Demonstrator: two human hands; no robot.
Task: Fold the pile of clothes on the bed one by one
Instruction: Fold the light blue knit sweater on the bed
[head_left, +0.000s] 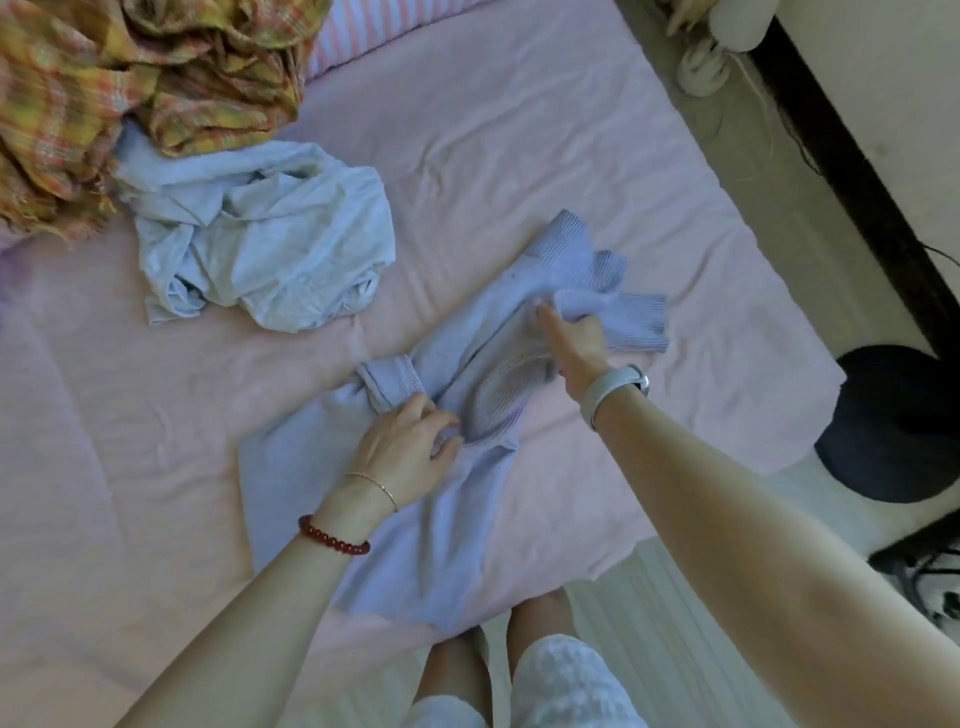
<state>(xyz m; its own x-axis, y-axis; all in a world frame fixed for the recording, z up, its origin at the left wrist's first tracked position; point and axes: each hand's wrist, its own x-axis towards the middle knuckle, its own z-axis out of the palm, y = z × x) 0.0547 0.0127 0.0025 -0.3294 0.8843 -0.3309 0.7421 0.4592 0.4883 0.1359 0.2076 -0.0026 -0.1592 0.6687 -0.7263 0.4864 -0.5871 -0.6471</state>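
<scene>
A lavender knit sweater (415, 519) lies spread on the pink bed sheet (493, 171), its hem toward me and its ribbed cuffs bunched near the top. My left hand (405, 447) rests on the sweater by the neckline, fingers bent, beside a folded ribbed cuff (389, 387). My right hand (574, 338) grips a bunched part of the sweater near the far ribbed sleeve (634, 322). A crumpled pale blue garment (260, 244) lies to the left, apart from the sweater. Behind it sits a heap of yellow and orange plaid cloth (130, 78).
The bed's right edge runs diagonally past a beige floor strip (727, 171). A dark round object (898, 421) sits on the floor at the right, with cables (924, 566) below it. White objects (727, 31) stand at the top right. My legs (519, 670) stand at the bed's near edge.
</scene>
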